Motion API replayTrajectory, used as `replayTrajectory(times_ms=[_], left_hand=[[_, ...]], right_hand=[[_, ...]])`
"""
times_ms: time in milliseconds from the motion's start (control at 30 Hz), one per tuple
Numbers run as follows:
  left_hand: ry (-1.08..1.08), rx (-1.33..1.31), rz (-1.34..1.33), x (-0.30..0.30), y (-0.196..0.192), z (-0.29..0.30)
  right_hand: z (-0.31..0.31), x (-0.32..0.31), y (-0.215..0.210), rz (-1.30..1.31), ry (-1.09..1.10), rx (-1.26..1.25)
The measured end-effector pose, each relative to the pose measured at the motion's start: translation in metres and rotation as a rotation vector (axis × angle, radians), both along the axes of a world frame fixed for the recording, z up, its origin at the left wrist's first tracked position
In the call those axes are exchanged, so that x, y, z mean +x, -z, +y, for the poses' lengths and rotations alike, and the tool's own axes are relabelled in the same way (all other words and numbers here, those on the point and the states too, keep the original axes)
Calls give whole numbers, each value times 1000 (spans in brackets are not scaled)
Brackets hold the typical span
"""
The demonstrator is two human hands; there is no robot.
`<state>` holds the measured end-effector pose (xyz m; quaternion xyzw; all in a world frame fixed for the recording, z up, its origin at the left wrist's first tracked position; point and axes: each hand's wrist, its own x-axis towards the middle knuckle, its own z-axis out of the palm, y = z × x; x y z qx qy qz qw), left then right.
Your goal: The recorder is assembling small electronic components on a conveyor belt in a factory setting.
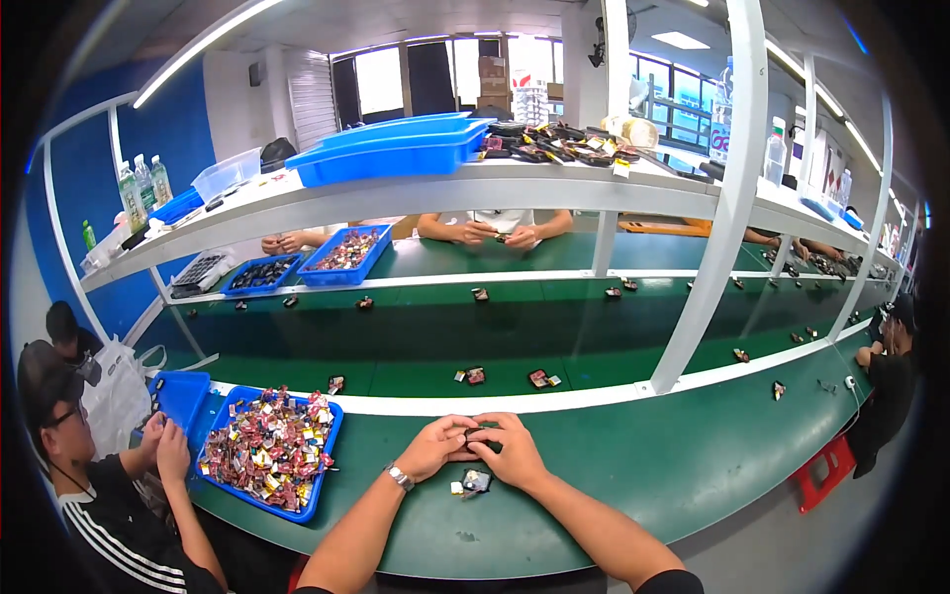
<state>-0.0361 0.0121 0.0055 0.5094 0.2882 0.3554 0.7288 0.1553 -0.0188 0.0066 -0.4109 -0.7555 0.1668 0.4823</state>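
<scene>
Two bare arms come up from the bottom edge and meet over the green bench [633, 465]. The left hand [435, 447] and the right hand [510, 450] are curled shut and pressed together around a small dark part [485, 436]. Only a bit of it shows between the fingers. Another small piece [473, 482] lies on the bench just below the hands. A blue tray [322, 475] full of little mixed pieces sits to the left, near a person in a black top. The part is tiny, so a loose grip could let it slip out and drop onto the bench. A moving wrist could bump the piece below and push it toward the edge. Squeezing too hard might snap the part.
</scene>
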Motion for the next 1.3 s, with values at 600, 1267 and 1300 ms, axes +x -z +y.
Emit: replayTrajectory(times_ms=[600, 1267, 1300], left_hand=[[-25, 10, -6, -1, 7, 2], [-53, 53, -73, 1, -1, -3], [-54, 51, -72, 1, -1, -3]], right_hand=[[-2, -6, 1, 24, 51, 30], [-4, -10, 1, 62, 70, 115], [-4, -11, 2, 71, 68, 102]])
